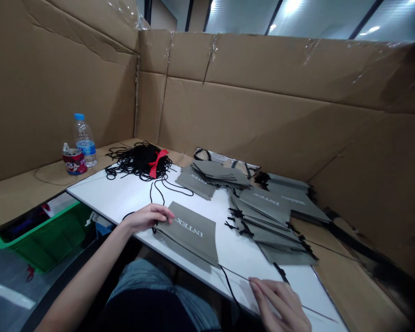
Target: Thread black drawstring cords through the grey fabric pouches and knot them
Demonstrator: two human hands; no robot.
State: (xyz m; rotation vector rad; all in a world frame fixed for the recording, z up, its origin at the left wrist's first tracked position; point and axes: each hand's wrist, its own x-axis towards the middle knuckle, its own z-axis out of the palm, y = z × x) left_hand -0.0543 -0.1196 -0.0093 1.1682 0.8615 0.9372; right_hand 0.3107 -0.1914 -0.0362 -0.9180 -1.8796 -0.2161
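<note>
A flat grey drawstring pouch [190, 233] with white INTEX lettering lies near the table's front edge. My left hand [150, 217] grips its left end, fingertips on top of the fabric and the thumb partly hidden. Black cord shows under that hand. At the lower right, my right hand [280, 302] is closed in a pinch on a thin, stiff-looking rod [237, 273], which runs from the pouch's right corner past my fingers. A black cord [229, 287] hangs from that same corner over the table edge.
Black cords [138, 159] with a red ribbon [157, 163] lie at the back left. Stacked grey pouches [266, 203] cover the right side. A bottle [86, 143] and an open can [74, 162] stand far left, near a green crate [51, 244]. Cardboard walls [263, 110] surround the table.
</note>
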